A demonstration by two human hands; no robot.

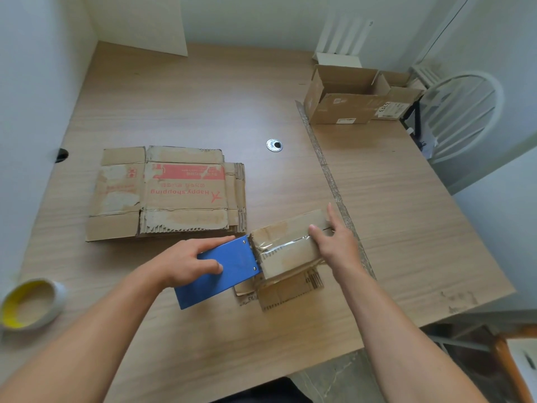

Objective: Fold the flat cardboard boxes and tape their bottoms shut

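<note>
Left hand [186,261], fingers around blue tape dispenser [232,276]; right hand [334,245], fingers straight atop taped box [286,247]; flat boxes [174,193] just beyond.

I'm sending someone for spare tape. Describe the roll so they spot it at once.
Start at the light wooden table and go to its near left edge. The roll of pale tape with a yellow inner core lies flat there, alone; nothing else is round and yellow.

Both bare forearms extend forward and converge toward the centre. The left hand [186,261] grips the blue tape dispenser [238,258], with the thumb on its upper face and the fingers wrapped over its far edge. The right hand [337,245] presses on the folded box [286,257], fingers straight and thumb spread.
</note>
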